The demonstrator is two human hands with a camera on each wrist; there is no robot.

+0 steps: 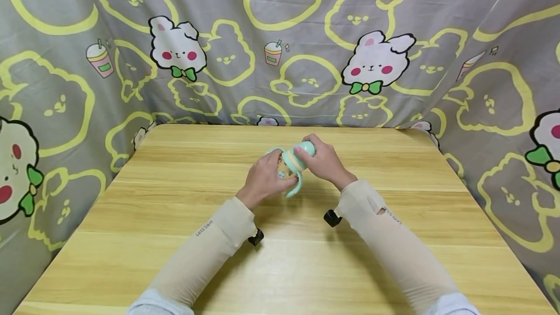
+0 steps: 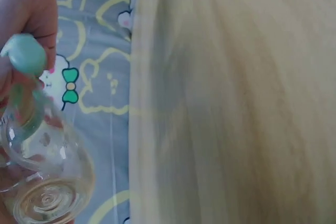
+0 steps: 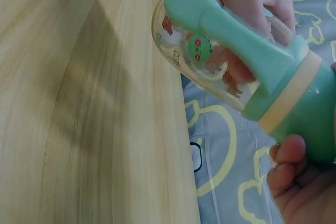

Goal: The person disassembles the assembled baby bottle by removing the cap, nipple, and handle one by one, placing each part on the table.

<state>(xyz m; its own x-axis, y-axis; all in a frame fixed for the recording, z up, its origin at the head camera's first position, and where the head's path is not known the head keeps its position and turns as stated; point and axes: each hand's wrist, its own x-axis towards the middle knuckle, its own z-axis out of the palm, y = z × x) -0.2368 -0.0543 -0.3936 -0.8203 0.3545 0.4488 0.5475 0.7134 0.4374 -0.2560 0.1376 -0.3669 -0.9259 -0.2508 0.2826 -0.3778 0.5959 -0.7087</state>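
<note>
A baby bottle (image 1: 289,164) with a clear printed body, mint-green handles and a mint-green cap is held tilted over the table, its cap end toward the upper right. My left hand (image 1: 264,177) grips the clear body. Around the cap (image 1: 307,148) curl the fingers and thumb of my right hand (image 1: 323,159). In the right wrist view a handle (image 3: 236,38) runs along the body, above a cream ring (image 3: 290,92) at the neck. The left wrist view shows the round clear base (image 2: 50,200) of the bottle.
The wooden table (image 1: 175,159) spreads beneath both arms. Behind and beside it hangs a grey curtain (image 1: 306,13) with cartoon rabbits. A small black device (image 1: 332,218) sticks out below the right wrist, another (image 1: 256,237) below the left.
</note>
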